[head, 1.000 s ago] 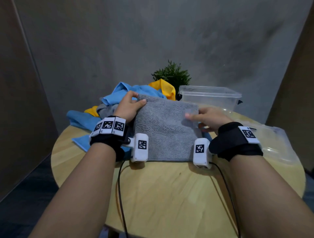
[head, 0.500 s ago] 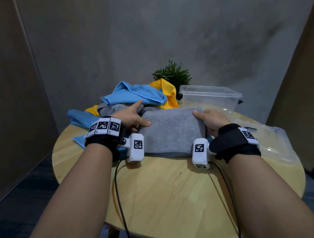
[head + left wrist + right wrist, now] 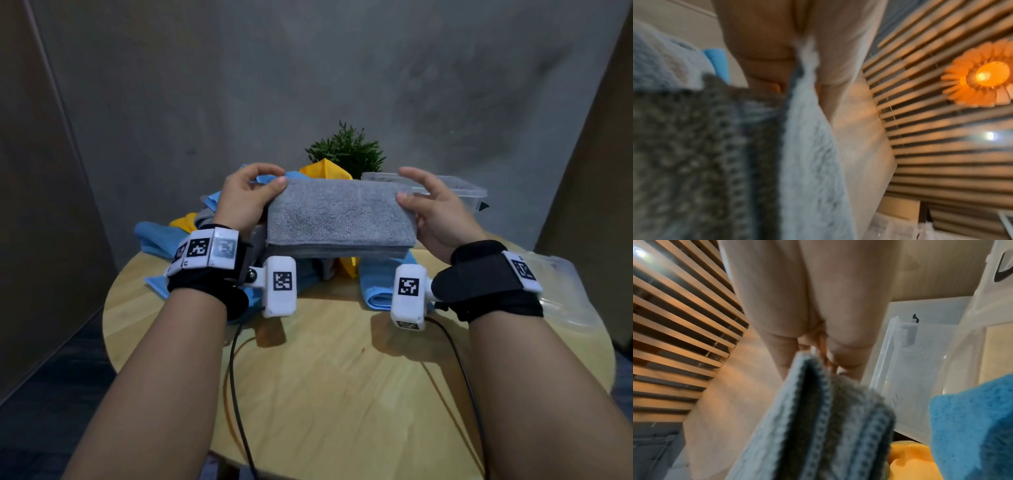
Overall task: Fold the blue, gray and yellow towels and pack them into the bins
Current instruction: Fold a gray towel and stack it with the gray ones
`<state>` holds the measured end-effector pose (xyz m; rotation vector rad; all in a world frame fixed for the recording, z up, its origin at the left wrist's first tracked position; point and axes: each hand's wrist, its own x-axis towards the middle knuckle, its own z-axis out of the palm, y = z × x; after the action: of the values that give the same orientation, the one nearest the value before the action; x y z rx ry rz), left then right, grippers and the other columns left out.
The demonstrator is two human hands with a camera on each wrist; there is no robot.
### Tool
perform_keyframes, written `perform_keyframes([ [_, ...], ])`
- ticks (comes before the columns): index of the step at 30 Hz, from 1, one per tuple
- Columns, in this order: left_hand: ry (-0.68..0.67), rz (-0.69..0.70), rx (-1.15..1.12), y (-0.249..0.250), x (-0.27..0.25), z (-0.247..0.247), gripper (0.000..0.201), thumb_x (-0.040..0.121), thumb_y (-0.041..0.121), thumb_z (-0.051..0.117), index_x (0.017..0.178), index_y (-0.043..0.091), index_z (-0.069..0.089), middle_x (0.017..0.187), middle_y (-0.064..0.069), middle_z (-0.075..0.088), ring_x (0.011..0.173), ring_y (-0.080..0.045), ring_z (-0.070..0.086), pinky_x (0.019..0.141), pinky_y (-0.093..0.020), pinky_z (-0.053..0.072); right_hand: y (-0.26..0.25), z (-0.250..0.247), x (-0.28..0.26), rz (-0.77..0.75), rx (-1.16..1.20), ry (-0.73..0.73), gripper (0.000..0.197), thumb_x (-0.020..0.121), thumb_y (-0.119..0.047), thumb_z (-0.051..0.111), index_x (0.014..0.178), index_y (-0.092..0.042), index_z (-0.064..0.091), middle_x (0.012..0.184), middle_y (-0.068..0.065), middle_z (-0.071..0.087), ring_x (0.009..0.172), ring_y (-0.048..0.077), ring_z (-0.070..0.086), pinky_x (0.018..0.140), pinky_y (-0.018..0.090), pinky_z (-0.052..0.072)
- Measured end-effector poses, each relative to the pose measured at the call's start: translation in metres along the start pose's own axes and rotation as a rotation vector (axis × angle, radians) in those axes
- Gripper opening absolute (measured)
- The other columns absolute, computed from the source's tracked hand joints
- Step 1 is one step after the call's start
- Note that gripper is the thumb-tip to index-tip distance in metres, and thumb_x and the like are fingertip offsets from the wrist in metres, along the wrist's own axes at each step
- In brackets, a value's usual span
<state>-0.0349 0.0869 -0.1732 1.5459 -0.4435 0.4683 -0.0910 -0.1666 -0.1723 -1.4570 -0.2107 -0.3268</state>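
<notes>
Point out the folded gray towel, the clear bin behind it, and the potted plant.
folded gray towel (image 3: pixel 337 219): head view, middle of its top face.
clear bin (image 3: pixel 474 193): head view, right rim.
potted plant (image 3: pixel 346 150): head view, foliage.

Folded gray towel (image 3: pixel 339 219) aloft between left hand (image 3: pixel 245 198) and right hand (image 3: pixel 433 212), above round table (image 3: pixel 342 377).

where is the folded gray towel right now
In the head view the folded gray towel is held up above the round wooden table, gripped at its ends by the left hand and the right hand, in front of the clear bin.
</notes>
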Motion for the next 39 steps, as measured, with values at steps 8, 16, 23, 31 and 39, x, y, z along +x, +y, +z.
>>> perform_keyframes([
  [8,-0.106,0.103,-0.109,0.008,-0.004,-0.001,0.037,0.076,-0.018,0.06,0.091,0.016,0.062,0.068,0.013,0.068,0.065,-0.001,0.06,0.057,-0.017,0.049,0.006,0.001,0.004,-0.245,-0.103,0.11,0.033,0.077,0.009,0.067,0.093,-0.021,0.064,0.093,0.0,0.062,0.089,0.018,0.058,0.081,0.034,0.051],
  [16,-0.082,0.278,0.255,0.014,-0.004,0.006,0.059,0.069,-0.019,0.057,0.115,0.017,0.056,0.102,0.009,0.057,0.09,-0.007,0.054,0.079,-0.018,0.047,0.002,0.005,0.002,-0.32,-0.109,0.124,0.074,0.074,0.025,0.055,0.13,-0.022,0.045,0.094,0.001,0.061,0.081,0.002,0.061,0.071,0.019,0.052],
  [23,-0.111,0.212,0.657,0.01,-0.003,0.006,0.014,0.078,0.016,0.068,0.09,0.009,0.065,0.081,-0.001,0.047,0.087,-0.02,0.044,0.067,-0.019,0.027,0.004,0.001,0.003,-0.364,-0.213,0.235,0.025,0.078,0.0,0.067,0.094,-0.02,0.065,0.09,-0.003,0.065,0.087,0.012,0.06,0.079,0.03,0.05],
  [31,-0.085,-0.1,-0.014,0.01,-0.007,0.02,0.006,0.093,0.01,0.049,0.093,0.016,0.051,0.081,0.0,0.054,0.075,-0.012,0.053,0.063,-0.025,0.044,0.008,0.007,0.008,-0.24,-0.292,0.226,0.018,0.089,-0.042,0.054,0.087,-0.025,0.053,0.098,0.005,0.061,0.096,0.024,0.06,0.094,0.05,0.046],
  [39,-0.171,0.001,0.06,-0.005,-0.002,0.019,0.021,0.101,0.018,0.039,0.113,0.018,0.056,0.105,-0.006,0.056,0.097,-0.015,0.052,0.084,-0.029,0.041,0.014,0.013,0.009,-0.113,-0.47,0.347,0.031,0.096,-0.044,0.044,0.096,-0.014,0.053,0.103,0.014,0.061,0.098,0.036,0.06,0.08,0.051,0.054],
])
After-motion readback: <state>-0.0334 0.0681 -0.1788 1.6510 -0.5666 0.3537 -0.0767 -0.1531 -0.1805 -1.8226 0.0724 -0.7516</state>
